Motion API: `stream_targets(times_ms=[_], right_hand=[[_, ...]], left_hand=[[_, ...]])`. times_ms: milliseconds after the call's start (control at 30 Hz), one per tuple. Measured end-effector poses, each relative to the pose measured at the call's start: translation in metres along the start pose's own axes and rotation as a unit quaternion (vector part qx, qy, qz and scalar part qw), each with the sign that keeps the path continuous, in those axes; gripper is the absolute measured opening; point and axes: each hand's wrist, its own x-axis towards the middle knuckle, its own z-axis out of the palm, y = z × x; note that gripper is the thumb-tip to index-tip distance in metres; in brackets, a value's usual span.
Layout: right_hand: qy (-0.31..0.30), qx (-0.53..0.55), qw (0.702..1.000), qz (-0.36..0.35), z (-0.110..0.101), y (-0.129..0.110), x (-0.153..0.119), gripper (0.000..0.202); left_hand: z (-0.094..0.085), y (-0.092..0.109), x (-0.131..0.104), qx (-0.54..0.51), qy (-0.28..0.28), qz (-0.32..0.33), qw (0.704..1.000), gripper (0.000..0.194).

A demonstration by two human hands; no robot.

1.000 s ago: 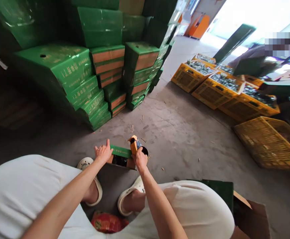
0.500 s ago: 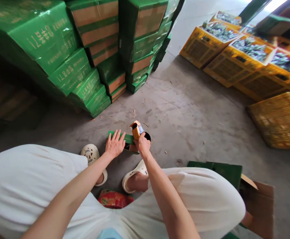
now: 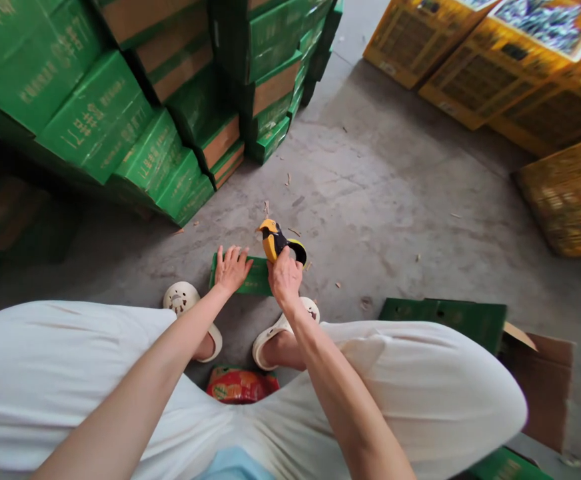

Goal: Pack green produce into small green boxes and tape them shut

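Note:
On the floor between my feet is a small green carton point(image 3: 256, 280). My left hand point(image 3: 232, 269) lies on its left end, with the fingers stretched out and spread. A yellow-and-black tape dispenser point(image 3: 273, 241) is gripped in my right hand point(image 3: 286, 277). My right fingers wrap round it at the carton's right end. The dispenser's orange-yellow head points up and to the left, and a black curved part stands out on its right. Whether it touches the carton, I cannot tell.
Stacked green cartons point(image 3: 95, 113) rise at the upper left. Yellow crates point(image 3: 490, 67) stand at the upper right, near a tilted yellow basket point(image 3: 570, 193). An opened carton point(image 3: 535, 380) lies by my right knee. A red packet point(image 3: 243, 385) sits behind my cream clogs point(image 3: 180, 297).
The tape dispenser has turned in my right hand, showing more of its black body. The small carton shows a different, plain green face. My left hand stays on it; the view has shifted.

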Motion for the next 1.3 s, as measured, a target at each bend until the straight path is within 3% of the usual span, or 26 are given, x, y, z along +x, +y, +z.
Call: stream_targets(times_ms=[100,300,500,633,767,900,1067,1200,1300], right_hand=[[0.048,0.006,0.998,-0.051,0.008,-0.009,-0.001,0.057],[0.053,-0.048,0.987,-0.142,0.027,-0.021,-0.016,0.05],[0.07,-0.052,0.985,-0.147,0.028,-0.016,-0.017,0.05],[0.082,-0.046,0.985,-0.147,0.03,-0.015,-0.017,0.05],[0.096,-0.051,0.982,-0.153,0.033,-0.014,-0.016,0.049],[0.098,-0.035,0.981,-0.163,0.033,-0.012,-0.01,0.047],[0.027,0.025,0.982,-0.186,0.012,-0.012,-0.001,0.047],[-0.012,0.092,0.987,-0.128,-0.025,-0.01,0.008,0.044],[-0.097,0.215,0.967,-0.095,-0.057,-0.005,0.018,0.056]], left_hand=[[0.0,-0.001,0.001,-0.01,0.005,0.008,1.0,0.057],[0.004,-0.008,-0.004,-0.044,0.002,-0.004,0.999,0.048],[0.002,-0.019,-0.037,-0.034,0.011,-0.016,0.999,0.058],[0.001,-0.008,-0.054,-0.016,-0.002,-0.01,1.0,0.063],[0.004,0.012,-0.062,-0.003,-0.01,-0.027,1.0,0.087],[0.006,0.019,-0.059,-0.007,-0.034,-0.03,0.999,0.114],[0.009,0.016,-0.055,-0.017,-0.028,-0.033,0.999,0.12],[0.012,0.012,-0.056,-0.023,-0.013,-0.02,0.999,0.114],[0.015,0.011,-0.057,-0.033,-0.011,-0.011,0.999,0.115]])
